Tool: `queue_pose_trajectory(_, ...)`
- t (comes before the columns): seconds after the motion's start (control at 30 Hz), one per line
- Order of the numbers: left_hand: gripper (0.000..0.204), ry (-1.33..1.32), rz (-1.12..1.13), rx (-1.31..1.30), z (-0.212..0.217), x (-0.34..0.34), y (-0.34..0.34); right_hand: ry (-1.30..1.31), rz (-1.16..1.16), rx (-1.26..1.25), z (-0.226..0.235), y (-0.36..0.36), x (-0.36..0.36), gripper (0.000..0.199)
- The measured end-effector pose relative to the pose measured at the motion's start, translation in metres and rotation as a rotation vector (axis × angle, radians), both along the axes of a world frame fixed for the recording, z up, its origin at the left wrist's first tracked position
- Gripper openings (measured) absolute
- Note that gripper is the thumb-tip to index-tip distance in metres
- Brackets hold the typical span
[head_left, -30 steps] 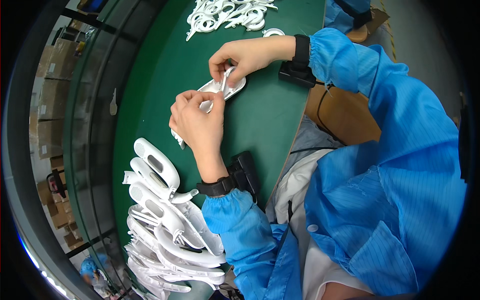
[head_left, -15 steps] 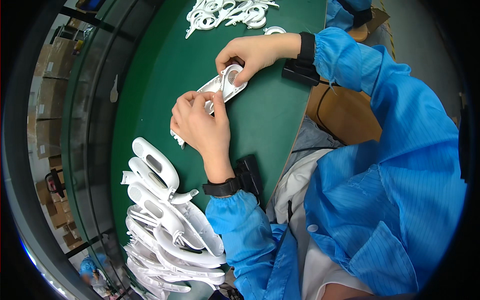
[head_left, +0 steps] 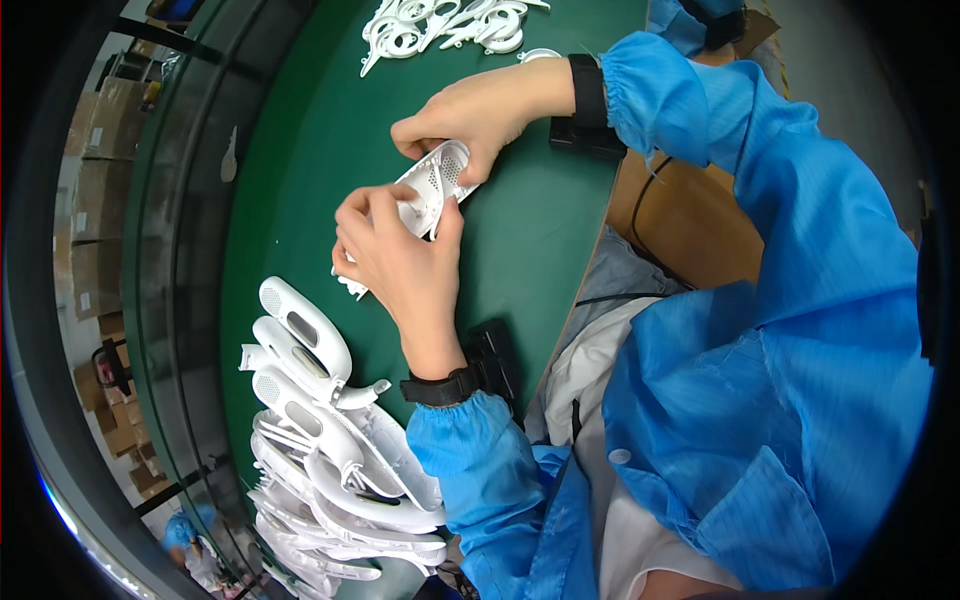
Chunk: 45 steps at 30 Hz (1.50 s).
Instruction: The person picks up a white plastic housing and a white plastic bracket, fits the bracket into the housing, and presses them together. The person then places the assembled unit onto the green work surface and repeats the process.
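Note:
Both my hands are on a long white plastic shell, tilted with its open side up over the green table. Its rounded far end has a perforated grille. A thin white inner piece seems to sit inside it; its outline is partly covered by my fingers. My left hand grips the near part, its thumb at the shell's edge and its fingers curled over the other side. My right hand pinches the grille end, thumb on the near rim, fingers behind. The shell's near end shows jagged white tabs below my left fingers.
A stack of white curved housings lies at the near left on the green table. Several white ring-shaped parts are piled at the far side, with a single ring beside them. Dark rails and cardboard boxes stand beyond the table's left.
My right hand has shifted left and its fingers have moved along the shell's rim. The ring-like inner piece at the grille end now looks displaced, exposing more grille. My left hand has moved slightly.

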<state>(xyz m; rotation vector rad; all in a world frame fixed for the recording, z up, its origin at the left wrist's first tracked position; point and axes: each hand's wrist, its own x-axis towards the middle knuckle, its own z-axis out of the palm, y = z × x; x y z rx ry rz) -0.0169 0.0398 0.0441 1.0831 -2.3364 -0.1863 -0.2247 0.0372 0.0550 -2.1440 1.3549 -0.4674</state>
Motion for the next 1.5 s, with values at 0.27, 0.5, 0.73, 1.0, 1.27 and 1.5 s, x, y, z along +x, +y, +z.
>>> queue_pose_trajectory(0.27,0.032,-0.278,0.03,0.147,0.014,-0.006,-0.019,0.141,0.088,-0.027,-0.006,-0.006,0.011,0.025)
queue_pose_trajectory(0.5,0.03,-0.303,0.007,0.096,0.014,-0.01,-0.029,0.053,0.108,-0.046,-0.004,-0.011,0.002,0.037)
queue_pose_trajectory(0.73,0.03,-0.345,-0.115,0.075,0.019,-0.007,-0.038,0.143,0.081,-0.183,-0.001,-0.006,0.007,0.042)
queue_pose_trajectory(1.0,0.034,-0.317,-0.186,0.119,0.027,0.002,-0.045,0.081,0.086,-0.15,-0.003,-0.015,0.012,0.043)
queue_pose_trajectory(1.27,0.03,0.342,-0.061,-0.028,0.02,0.022,-0.038,0.008,-0.046,-0.042,-0.005,-0.018,-0.003,0.045)
queue_pose_trajectory(1.5,0.011,0.538,0.005,0.114,-0.029,0.019,-0.023,-0.3,-0.265,0.048,-0.026,-0.061,-0.011,0.038)
